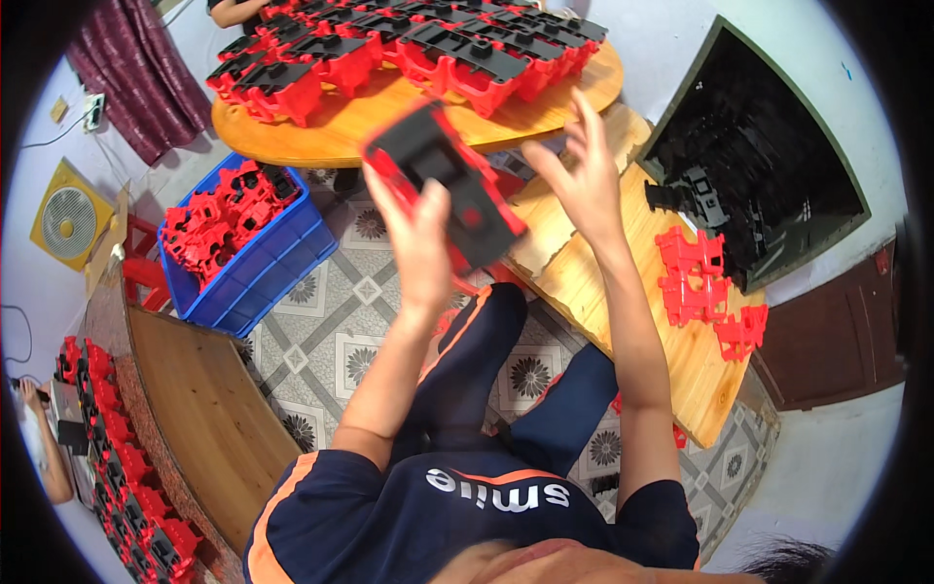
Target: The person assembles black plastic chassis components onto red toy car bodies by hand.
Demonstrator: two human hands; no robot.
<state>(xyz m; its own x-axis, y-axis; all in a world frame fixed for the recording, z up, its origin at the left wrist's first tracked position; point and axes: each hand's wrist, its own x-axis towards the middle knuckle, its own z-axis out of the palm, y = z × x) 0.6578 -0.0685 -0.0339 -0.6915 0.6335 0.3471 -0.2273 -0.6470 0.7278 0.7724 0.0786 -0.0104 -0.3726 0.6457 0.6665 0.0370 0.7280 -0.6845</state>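
Raised in front of me, my left hand grips a red plastic housing with a black top plate, tilted and slightly blurred. Its fingers wrap under the part, with the thumb along the near side. To the right of the part, my right hand is lifted with fingers spread and nothing in it. Behind both hands, many similar red-and-black assemblies stand in rows on a round wooden table.
A blue crate of red parts stands at left. On the wooden bench lie red frames. A large black bin of black parts leans beyond it. More assemblies line the lower left, near another person's arm.
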